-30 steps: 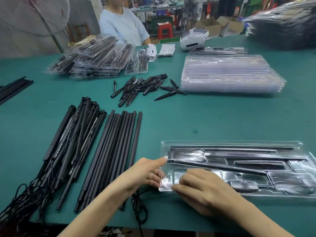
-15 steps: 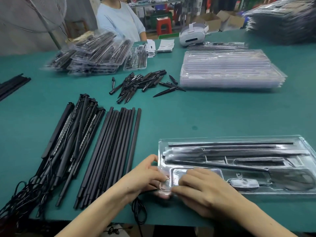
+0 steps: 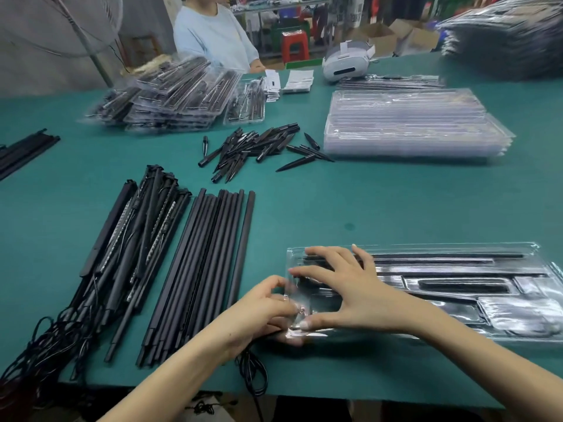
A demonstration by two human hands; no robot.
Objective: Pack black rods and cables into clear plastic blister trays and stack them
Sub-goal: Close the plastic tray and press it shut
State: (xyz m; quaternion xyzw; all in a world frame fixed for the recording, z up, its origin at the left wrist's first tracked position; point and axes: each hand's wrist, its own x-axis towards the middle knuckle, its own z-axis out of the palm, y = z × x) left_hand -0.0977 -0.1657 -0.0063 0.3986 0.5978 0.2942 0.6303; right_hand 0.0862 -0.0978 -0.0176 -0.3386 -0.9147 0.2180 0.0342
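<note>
Head view, and right at the near edge a loop of black cable point(image 3: 253, 373) dangles off the green table point(image 3: 335, 202) below the left hand point(image 3: 262, 309). That hand's fingers are curled, pinching the near-left corner of the clear blister tray point(image 3: 457, 300). The right hand point(image 3: 350, 287) has just lifted off that corner, where it lay curled half a second ago; now it is spread flat, fingers straight, pressing down on the tray's left end. To my eye that means the corner piece is seated and the tray is being pressed closed, so this one is nearly ready to stack. Black rods already fill its long slots.

Left of the hands lies a row of plain black rods point(image 3: 207, 263), then cabled rods point(image 3: 134, 248). Farther out, a scatter of short black tips point(image 3: 256, 147), and to the right the stack of empty trays point(image 3: 414, 126). Beyond that, the heap of packed trays point(image 3: 170, 95), with a person in a pale shirt point(image 3: 213, 35) seated behind.
</note>
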